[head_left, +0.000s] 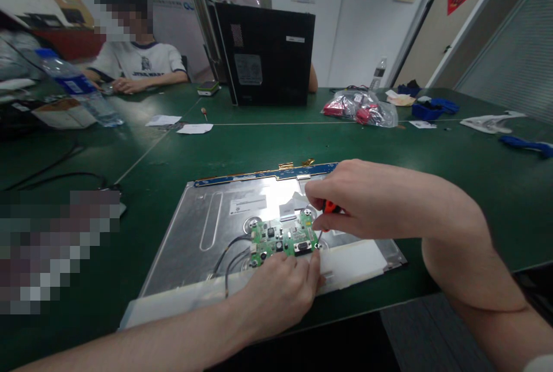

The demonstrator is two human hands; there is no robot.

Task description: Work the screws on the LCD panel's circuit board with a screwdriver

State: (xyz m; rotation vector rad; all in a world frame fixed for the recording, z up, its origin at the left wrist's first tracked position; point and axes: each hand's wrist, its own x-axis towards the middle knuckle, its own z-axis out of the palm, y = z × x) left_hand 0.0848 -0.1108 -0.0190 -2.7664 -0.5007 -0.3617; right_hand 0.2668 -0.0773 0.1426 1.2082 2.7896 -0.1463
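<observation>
A flat metal-backed display panel [173, 245] lies on the table in front of me. On its back sits a green circuit board [283, 234] with two dark cables [228, 257] running from its left side. My right hand [345, 199] is closed around a red and black screwdriver [330, 207]; its thin shaft slants down to a screw at the board's lower right corner. Across the board's lower edge lies my left hand [287, 285], fingers bent and close together, the index fingertip beside the screw. Part of the board is hidden beneath those fingers.
Along the panel's far edge runs a blue strip board [259, 176]. Beyond it stand a black computer case [265, 55] and a plastic bag of red items [360, 108]. A water bottle [80, 87] tilts at left, near a seated person [144, 64]. Blue straps [432, 108] lie at right.
</observation>
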